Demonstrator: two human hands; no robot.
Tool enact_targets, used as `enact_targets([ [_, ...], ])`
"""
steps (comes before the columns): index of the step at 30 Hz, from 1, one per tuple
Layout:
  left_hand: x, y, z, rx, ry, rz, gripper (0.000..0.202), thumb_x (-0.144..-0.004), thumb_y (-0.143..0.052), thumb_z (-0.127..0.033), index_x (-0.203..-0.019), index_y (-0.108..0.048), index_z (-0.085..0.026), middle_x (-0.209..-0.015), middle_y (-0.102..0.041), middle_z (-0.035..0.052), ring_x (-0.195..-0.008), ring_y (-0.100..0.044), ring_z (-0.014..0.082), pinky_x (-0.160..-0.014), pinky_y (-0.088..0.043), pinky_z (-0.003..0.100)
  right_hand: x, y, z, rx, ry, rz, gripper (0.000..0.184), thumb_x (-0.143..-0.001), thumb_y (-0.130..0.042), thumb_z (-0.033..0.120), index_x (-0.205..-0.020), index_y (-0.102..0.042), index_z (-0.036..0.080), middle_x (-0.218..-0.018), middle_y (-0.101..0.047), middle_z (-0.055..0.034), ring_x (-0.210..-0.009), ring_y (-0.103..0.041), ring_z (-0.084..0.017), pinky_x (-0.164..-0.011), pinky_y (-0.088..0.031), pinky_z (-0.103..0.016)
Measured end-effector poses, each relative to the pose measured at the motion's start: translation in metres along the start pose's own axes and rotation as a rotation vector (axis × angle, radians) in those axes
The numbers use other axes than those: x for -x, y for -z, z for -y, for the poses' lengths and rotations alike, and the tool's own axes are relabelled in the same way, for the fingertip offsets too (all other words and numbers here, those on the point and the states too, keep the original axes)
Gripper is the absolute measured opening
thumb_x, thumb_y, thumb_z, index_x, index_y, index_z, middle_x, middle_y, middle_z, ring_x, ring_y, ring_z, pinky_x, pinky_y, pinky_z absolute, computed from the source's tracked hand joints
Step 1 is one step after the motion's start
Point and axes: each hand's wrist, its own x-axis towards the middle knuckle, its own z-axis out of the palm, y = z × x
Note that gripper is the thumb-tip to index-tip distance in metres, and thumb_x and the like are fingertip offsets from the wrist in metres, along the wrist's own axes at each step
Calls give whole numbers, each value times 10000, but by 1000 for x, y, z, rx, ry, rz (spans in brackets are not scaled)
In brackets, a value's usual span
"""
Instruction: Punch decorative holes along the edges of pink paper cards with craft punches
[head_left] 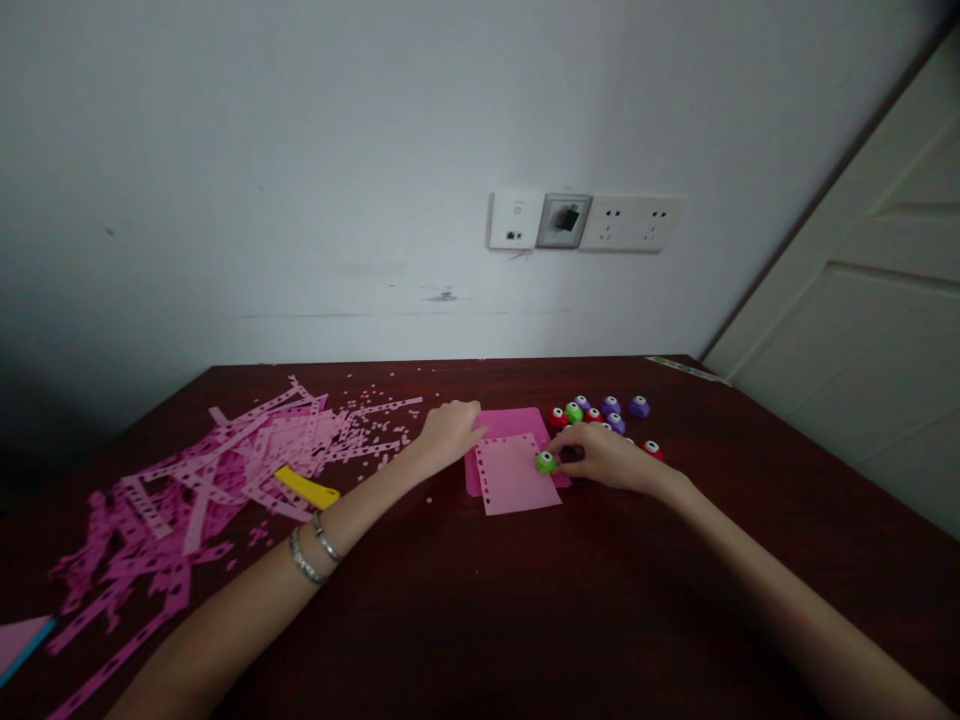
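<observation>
My right hand [611,457] pinches a small green craft punch [546,462] between thumb and fingers, at the right edge of a light pink sheet of paper [519,482]. Small punched holes run along this sheet's left and top edges. Beneath it lies a darker pink sheet [514,421]. My left hand [448,432] is curled at the upper left corner of the sheets, its thumb against the paper; its fingertips are hard to make out.
Several red, green and purple craft punches [639,407] stand behind my right hand. Punched pink paper strips [225,455] and tiny cut-outs are heaped on the left of the dark table [480,620], with a yellow strip [307,488]. Behind is a wall with sockets [634,224].
</observation>
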Motion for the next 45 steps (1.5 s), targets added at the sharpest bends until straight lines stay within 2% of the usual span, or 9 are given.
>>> enact_targets([
  [3,15,1,-22,-158,-121,-13,325,-809,-485,-349,-963,-609,-92,-986,-577,169,-978,-491,298,-777,-385,379,0,0,1,23,21,4,237,-765,-611,311,-978,-696,249,-921,-690,-49,-777,-607,-208,-737,-449,-316],
  [7,41,-12,-45,-254,-221,190,523,-827,-460,-423,-1203,-497,-62,-1267,-449,221,-1227,-305,382,-976,-252,472,0,1,2,83,34,-5,237,-778,-597,303,-992,-688,253,-927,-688,-44,-776,-605,-204,-725,-446,-313],
  [11,54,-28,-50,-268,-213,338,648,-876,-341,-459,-1372,-267,-48,-1439,-207,211,-1335,-88,367,-1050,-143,484,0,-1,3,111,48,-10,228,-779,-591,287,-981,-691,249,-913,-687,-43,-783,-604,-199,-730,-443,-303],
  [25,49,-31,-41,-352,-201,431,672,-888,-245,-505,-1411,-146,-94,-1468,-111,174,-1341,-92,336,-1062,-136,478,0,-5,1,127,42,-41,239,-761,-602,264,-981,-691,242,-879,-687,-52,-788,-612,-203,-715,-441,-291],
  [31,45,-21,-45,-340,-256,372,706,-860,-346,-509,-1390,-204,-65,-1452,-191,188,-1329,-161,324,-1051,-194,439,1,2,4,65,9,-40,263,-721,-633,306,-962,-684,215,-927,-684,-51,-798,-608,-196,-701,-439,-280],
  [34,36,-10,-48,-273,-264,223,578,-859,-367,-482,-1281,-406,-89,-1334,-403,181,-1232,-346,304,-951,-336,409,1,13,8,-60,-64,-86,267,-736,-609,391,-863,-690,170,-818,-690,-59,-703,-605,-170,-619,-437,-252],
  [37,20,-1,-45,-133,-175,114,423,-869,-347,-423,-984,-601,-106,-1020,-602,138,-939,-543,228,-754,-427,335,-2,23,11,-167,-247,-34,405,-760,-542,498,-644,-666,131,-602,-653,-69,-471,-512,-114,-436,-364,-227],
  [41,-3,3,-39,212,-48,336,380,-840,-404,-394,-749,-631,-103,-704,-625,72,-588,-540,112,-587,-414,270,-13,25,12,-293,-327,244,456,-734,-550,536,-583,-644,116,-555,-647,-77,-349,-369,-55,-333,-249,-199],
  [45,-16,1,-39,457,47,513,352,-787,-507,-421,-715,-661,-113,-652,-618,59,-497,-493,85,-530,-392,267,-26,19,7,-310,-315,374,466,-721,-559,538,-591,-655,101,-513,-630,-70,-343,-358,-48,-331,-238,-184],
])
